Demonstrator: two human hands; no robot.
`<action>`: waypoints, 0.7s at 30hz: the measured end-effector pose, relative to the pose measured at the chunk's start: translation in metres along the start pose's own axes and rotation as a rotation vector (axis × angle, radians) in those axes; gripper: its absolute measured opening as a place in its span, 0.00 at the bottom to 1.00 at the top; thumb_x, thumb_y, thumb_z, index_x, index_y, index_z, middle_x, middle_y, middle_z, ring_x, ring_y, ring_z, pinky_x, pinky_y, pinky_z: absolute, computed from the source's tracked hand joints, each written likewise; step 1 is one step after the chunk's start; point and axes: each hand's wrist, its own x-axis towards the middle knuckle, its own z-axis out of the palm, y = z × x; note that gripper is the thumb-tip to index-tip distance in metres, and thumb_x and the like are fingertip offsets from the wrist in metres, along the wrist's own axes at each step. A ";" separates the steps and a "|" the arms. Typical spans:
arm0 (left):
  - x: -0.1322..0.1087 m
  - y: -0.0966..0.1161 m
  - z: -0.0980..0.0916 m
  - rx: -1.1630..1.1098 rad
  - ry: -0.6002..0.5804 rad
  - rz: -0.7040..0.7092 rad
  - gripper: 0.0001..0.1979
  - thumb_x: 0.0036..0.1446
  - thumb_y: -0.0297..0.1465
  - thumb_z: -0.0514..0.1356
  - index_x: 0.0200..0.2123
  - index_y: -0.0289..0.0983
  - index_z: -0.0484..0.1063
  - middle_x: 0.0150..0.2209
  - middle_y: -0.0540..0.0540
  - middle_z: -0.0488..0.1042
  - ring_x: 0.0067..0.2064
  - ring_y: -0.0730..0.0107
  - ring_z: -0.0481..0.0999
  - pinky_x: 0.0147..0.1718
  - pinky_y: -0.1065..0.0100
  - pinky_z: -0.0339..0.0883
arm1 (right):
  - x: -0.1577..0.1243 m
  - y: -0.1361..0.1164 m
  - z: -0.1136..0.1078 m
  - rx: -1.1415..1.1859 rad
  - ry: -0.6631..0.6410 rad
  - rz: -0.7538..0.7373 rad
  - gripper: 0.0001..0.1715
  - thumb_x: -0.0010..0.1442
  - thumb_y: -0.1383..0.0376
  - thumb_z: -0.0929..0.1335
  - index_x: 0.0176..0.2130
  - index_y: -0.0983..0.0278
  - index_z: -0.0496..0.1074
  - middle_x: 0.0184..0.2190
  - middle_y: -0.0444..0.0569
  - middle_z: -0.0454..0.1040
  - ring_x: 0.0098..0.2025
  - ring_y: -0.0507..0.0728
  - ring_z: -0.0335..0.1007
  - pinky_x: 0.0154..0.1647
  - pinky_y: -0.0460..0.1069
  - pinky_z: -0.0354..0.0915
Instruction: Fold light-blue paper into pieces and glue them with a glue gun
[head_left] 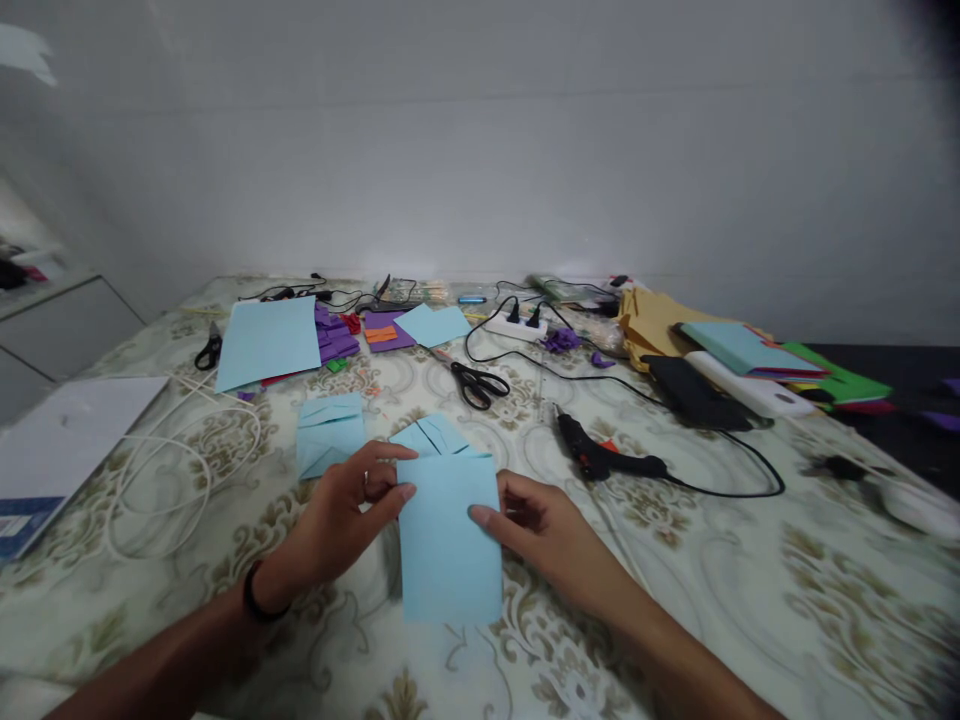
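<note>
A light blue sheet of paper (450,550) is held up between my two hands, above the patterned tablecloth. My left hand (366,500) pinches its upper left edge between thumb and fingers; a ring and a dark wristband show on that arm. On the right edge, my right hand (529,520) grips the sheet with its thumb in front and the fingers behind, partly hidden. Just behind the sheet lies a folded light blue paper piece (431,432), its lower part covered. Another folded light blue paper (330,440) rests to the left of it.
A black glue gun (607,460) lies on the right, its cord running back. Black-handled scissors (480,385) are farther off, near a white power strip (517,325). At left are a looped white cable (202,470) and a large light blue sheet (270,340).
</note>
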 end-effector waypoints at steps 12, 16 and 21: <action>0.007 0.017 -0.004 -0.394 -0.119 -0.183 0.22 0.64 0.45 0.63 0.56 0.39 0.72 0.34 0.47 0.76 0.36 0.64 0.76 0.36 0.65 0.73 | 0.002 -0.001 -0.001 0.262 -0.022 0.018 0.25 0.63 0.44 0.71 0.36 0.63 0.68 0.25 0.39 0.62 0.24 0.49 0.58 0.24 0.44 0.59; 0.007 0.019 -0.001 -0.389 -0.306 -0.166 0.14 0.66 0.41 0.63 0.48 0.39 0.76 0.38 0.46 0.78 0.41 0.63 0.78 0.40 0.65 0.73 | 0.003 0.000 -0.002 0.328 -0.023 0.036 0.26 0.62 0.44 0.72 0.33 0.63 0.67 0.22 0.39 0.64 0.22 0.48 0.59 0.24 0.45 0.59; 0.008 0.012 0.003 -0.402 -0.313 -0.182 0.14 0.66 0.38 0.63 0.52 0.40 0.75 0.42 0.45 0.80 0.42 0.61 0.79 0.42 0.64 0.74 | 0.003 -0.004 0.000 0.332 -0.048 0.038 0.27 0.61 0.42 0.71 0.38 0.63 0.71 0.24 0.40 0.66 0.24 0.50 0.62 0.25 0.45 0.62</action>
